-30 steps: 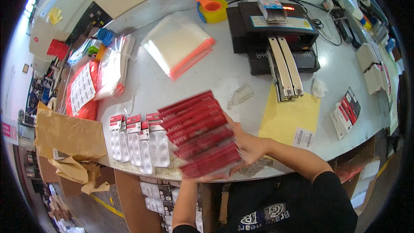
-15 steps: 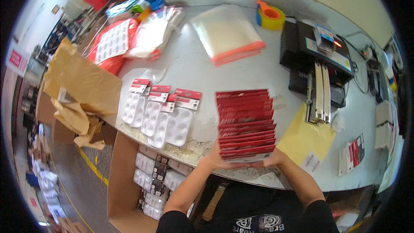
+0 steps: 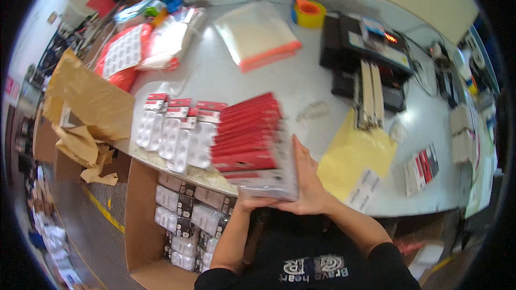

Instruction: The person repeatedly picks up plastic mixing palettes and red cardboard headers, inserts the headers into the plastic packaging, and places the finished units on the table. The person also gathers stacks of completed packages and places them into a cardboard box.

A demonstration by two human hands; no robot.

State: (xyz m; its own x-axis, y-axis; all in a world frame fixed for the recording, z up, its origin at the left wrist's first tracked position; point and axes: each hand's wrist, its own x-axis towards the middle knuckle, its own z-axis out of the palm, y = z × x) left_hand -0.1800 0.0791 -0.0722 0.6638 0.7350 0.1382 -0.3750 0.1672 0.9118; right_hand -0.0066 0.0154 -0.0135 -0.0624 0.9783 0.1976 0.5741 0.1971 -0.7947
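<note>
A thick stack of packs with red header cards point(image 3: 247, 134) is held between my two hands over the front edge of the table. My left hand point(image 3: 253, 202) supports it from below at the near end, its fingers mostly hidden. Along the right side of the stack lies my right hand point(image 3: 307, 180), thumb up, with the other fingers under it. The stack is tilted, its clear plastic side facing right. Left of it, several white paint palettes point(image 3: 201, 147) with red and white cards lie overlapping on the table.
An open carton point(image 3: 141, 231) of packed palettes stands below the table's left edge. Torn brown paper point(image 3: 88, 102) sits beside it. Clear bags point(image 3: 252, 29), a yellow tape dispenser point(image 3: 310, 14) and a black machine point(image 3: 371, 48) occupy the back. A yellow envelope point(image 3: 357, 153) lies right.
My hands have turned the stack and shifted it left, so its clear side now shows. My right hand has come up along its side. The whole view has shifted slightly.
</note>
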